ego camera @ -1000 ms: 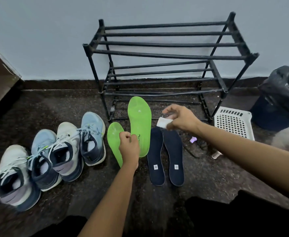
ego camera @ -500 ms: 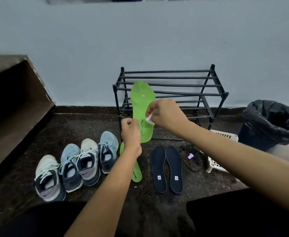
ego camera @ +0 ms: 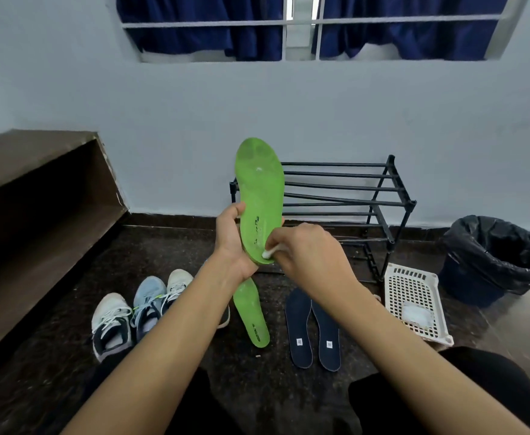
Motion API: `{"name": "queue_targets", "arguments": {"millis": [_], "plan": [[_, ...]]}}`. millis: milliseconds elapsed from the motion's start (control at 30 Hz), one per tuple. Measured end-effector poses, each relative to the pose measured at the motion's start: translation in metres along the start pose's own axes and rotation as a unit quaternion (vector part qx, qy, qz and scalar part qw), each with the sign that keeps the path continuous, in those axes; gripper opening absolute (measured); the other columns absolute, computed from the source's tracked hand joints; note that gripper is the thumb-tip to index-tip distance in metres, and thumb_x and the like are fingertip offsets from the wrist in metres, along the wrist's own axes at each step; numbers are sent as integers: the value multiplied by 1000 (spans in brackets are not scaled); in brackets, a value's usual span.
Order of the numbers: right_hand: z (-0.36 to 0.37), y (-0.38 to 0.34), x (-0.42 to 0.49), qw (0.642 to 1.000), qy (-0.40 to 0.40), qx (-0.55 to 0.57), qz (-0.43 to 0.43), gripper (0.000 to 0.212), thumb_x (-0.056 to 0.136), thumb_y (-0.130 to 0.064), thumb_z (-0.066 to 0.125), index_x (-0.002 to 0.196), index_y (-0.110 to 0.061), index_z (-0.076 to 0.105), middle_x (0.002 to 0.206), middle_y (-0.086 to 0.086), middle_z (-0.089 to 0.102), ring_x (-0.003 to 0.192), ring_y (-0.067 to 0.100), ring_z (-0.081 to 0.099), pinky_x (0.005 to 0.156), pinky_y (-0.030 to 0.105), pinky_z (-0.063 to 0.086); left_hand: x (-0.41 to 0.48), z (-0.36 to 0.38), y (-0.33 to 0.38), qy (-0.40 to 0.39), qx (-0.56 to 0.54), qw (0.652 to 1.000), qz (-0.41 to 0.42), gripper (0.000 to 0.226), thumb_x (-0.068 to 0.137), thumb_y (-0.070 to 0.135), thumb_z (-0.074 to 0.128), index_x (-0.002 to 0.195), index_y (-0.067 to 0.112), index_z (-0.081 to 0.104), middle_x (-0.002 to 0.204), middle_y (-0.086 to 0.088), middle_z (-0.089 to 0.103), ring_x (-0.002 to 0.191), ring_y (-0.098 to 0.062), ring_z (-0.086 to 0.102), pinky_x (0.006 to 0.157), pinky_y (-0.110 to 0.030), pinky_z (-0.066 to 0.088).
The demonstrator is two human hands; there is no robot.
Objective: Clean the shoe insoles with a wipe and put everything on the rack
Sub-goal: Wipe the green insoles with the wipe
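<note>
My left hand (ego camera: 230,238) grips a green insole (ego camera: 259,183) by its heel end and holds it upright in front of the black rack (ego camera: 345,196). Against the insole's lower part, my right hand (ego camera: 307,255) pinches a white wipe (ego camera: 267,254). A second green insole (ego camera: 252,312) lies on the dark floor below, partly hidden by my left forearm. Two dark blue insoles (ego camera: 314,331) lie side by side to its right. Several sneakers (ego camera: 131,315) stand in a row on the left.
A white perforated basket (ego camera: 414,293) holding a white packet sits right of the dark insoles. A bin lined with a black bag (ego camera: 493,255) stands at far right. A brown step (ego camera: 37,196) rises on the left. The rack's shelves are bare.
The green insole has been lifted higher and closer to me. My right hand has slid the wipe down to the insole's heel end. The view has tilted up, showing the window.
</note>
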State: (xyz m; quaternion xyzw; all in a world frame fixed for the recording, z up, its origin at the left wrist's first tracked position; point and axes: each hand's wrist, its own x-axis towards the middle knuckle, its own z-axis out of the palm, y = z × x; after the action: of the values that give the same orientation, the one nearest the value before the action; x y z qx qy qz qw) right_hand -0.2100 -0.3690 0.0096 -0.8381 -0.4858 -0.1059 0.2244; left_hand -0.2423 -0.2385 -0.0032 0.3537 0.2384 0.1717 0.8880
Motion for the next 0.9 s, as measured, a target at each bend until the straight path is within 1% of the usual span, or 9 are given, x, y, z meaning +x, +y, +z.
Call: {"name": "queue_targets", "arguments": {"millis": [133, 233, 400, 500, 600, 700, 733, 800, 900], "plan": [[3, -10, -3, 1000, 11, 23, 4, 19, 85, -26, 54, 101, -29, 63, 88, 5, 59, 86, 24, 55, 68, 32, 43, -4, -2, 4, -21, 5, 1000, -10, 58, 94, 60, 39, 96, 9, 66, 82, -9, 62, 70, -21, 60, 62, -30, 48], [10, -6, -6, 998, 5, 55, 23, 15, 78, -28, 59, 91, -28, 65, 80, 1, 64, 76, 20, 58, 63, 31, 46, 1, -2, 0, -35, 11, 999, -23, 82, 91, 74, 28, 116, 5, 65, 90, -14, 65, 73, -22, 63, 66, -32, 52], [14, 5, -7, 985, -4, 158, 67, 8, 74, -24, 67, 82, -25, 69, 72, -10, 66, 65, 6, 57, 63, 21, 45, 9, 5, -6, -20, 60, 998, -12, 88, 92, 74, 24, 118, 1, 65, 91, -15, 67, 72, -23, 64, 65, -32, 56], [18, 8, -5, 971, 12, 221, 90, 5, 76, -22, 69, 80, -20, 71, 69, -9, 67, 64, 3, 60, 62, 17, 47, 8, 10, -13, -1, 71, 997, -8, 84, 92, 73, 25, 116, 4, 65, 83, -13, 71, 67, -22, 68, 57, -31, 58], [19, 10, -3, 956, 41, 268, 110, 1, 76, -20, 71, 77, -21, 72, 63, -7, 66, 59, 1, 59, 56, 9, 42, 3, 18, -20, -3, 57, 998, -40, 80, 90, 74, 32, 120, 6, 63, 78, -13, 74, 67, -22, 73, 52, -32, 58], [17, 12, -1, 967, 13, 239, 83, 8, 80, -17, 69, 83, -21, 74, 74, -4, 70, 65, 0, 57, 61, 6, 40, 6, 20, -18, -6, 54, 998, -43, 79, 91, 74, 33, 128, 9, 60, 89, -11, 73, 77, -23, 73, 57, -34, 60], [18, 13, -1, 976, -1, 207, 72, 10, 82, -17, 68, 87, -22, 75, 81, 0, 70, 72, 4, 59, 68, 10, 44, 8, 20, -16, -8, 53, 998, -38, 79, 92, 73, 31, 129, 9, 59, 96, -11, 70, 78, -22, 72, 60, -34, 60], [19, 14, 0, 990, -26, 125, 66, 17, 85, -19, 62, 94, -27, 73, 92, 6, 69, 86, 21, 62, 78, 28, 49, 9, 22, -14, -8, 55, 998, -31, 79, 93, 72, 27, 132, 10, 57, 110, -12, 64, 78, -21, 70, 61, -32, 61], [15, 15, 1, 994, -32, 81, 66, 20, 86, -18, 60, 96, -28, 73, 92, 4, 69, 87, 24, 62, 78, 30, 47, 9, 26, -14, -5, 59, 998, -23, 79, 94, 72, 27, 132, 10, 57, 111, -12, 62, 75, -20, 70, 58, -30, 60]]}}
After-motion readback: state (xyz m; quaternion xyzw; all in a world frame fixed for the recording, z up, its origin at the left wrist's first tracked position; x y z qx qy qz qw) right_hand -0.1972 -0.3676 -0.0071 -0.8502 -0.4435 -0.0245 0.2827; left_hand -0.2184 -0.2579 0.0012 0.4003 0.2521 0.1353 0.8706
